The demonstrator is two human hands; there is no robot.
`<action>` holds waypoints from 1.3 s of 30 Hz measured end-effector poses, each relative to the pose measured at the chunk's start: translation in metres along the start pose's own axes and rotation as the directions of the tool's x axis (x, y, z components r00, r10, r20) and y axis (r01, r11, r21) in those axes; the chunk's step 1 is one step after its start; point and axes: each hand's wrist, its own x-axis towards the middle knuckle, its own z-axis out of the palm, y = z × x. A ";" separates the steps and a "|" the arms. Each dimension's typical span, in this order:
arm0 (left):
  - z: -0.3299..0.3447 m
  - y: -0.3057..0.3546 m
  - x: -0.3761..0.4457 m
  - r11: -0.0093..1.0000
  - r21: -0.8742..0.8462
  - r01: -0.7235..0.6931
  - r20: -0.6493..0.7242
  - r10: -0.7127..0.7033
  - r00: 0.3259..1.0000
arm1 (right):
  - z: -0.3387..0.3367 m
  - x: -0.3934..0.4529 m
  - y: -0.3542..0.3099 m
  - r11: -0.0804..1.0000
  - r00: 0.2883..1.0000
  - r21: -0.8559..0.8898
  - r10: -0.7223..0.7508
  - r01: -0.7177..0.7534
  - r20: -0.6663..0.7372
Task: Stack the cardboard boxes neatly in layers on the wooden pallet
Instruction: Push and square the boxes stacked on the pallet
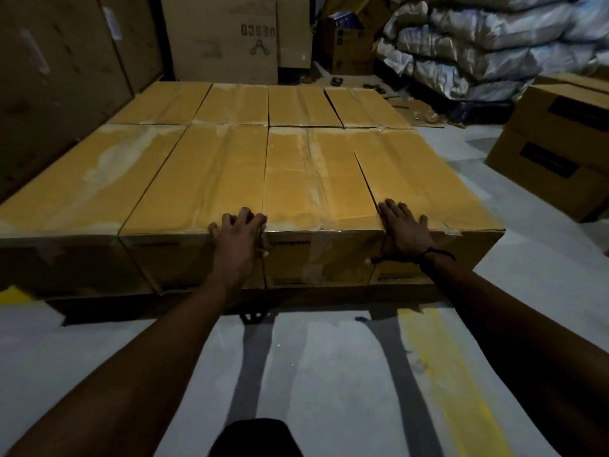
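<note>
The near box [321, 206] has "Crompton" printed on its front face; a tall carton [224, 37] at the back reads "UESCO", upside down. Long tan boxes, taped and scuffed on top, lie side by side in 2 rows of 4, forming 1 flat layer low on the floor [329, 374]; the pallet beneath is hidden in shadow. The left hand [239, 237] curls over the box's front left corner, gripping it. The right hand [407, 232] lies flat with fingers spread on its right edge. Sacks [478, 41] are piled at the back right.
</note>
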 end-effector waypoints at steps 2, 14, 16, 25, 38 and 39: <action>-0.003 -0.003 0.000 1.000 -0.005 -0.017 0.017 0.017 1.000 | 0.005 -0.005 -0.029 0.996 0.995 -0.004 -0.088 0.088 -0.052; -0.010 -0.033 -0.008 0.976 -0.187 -0.114 -0.027 0.111 0.993 | 0.045 -0.005 -0.202 0.963 0.950 -0.045 -0.271 0.267 -0.158; -0.012 -0.039 -0.005 0.966 -0.222 -0.134 0.004 0.138 0.990 | 0.048 -0.006 -0.209 0.974 0.957 -0.041 -0.225 0.221 -0.185; -0.054 -0.136 -0.015 0.928 -0.151 -0.340 0.167 0.363 0.917 | 0.055 -0.009 -0.237 0.995 0.971 0.021 -0.092 0.098 -0.219; -0.047 -0.240 -0.045 0.995 0.053 -0.085 0.297 0.066 0.953 | 0.052 -0.005 -0.249 0.998 0.977 -0.025 -0.054 0.050 -0.204; -0.046 -0.241 -0.044 0.995 0.052 -0.079 0.302 0.060 0.951 | 0.052 -0.006 -0.249 0.999 0.981 -0.029 -0.048 0.044 -0.190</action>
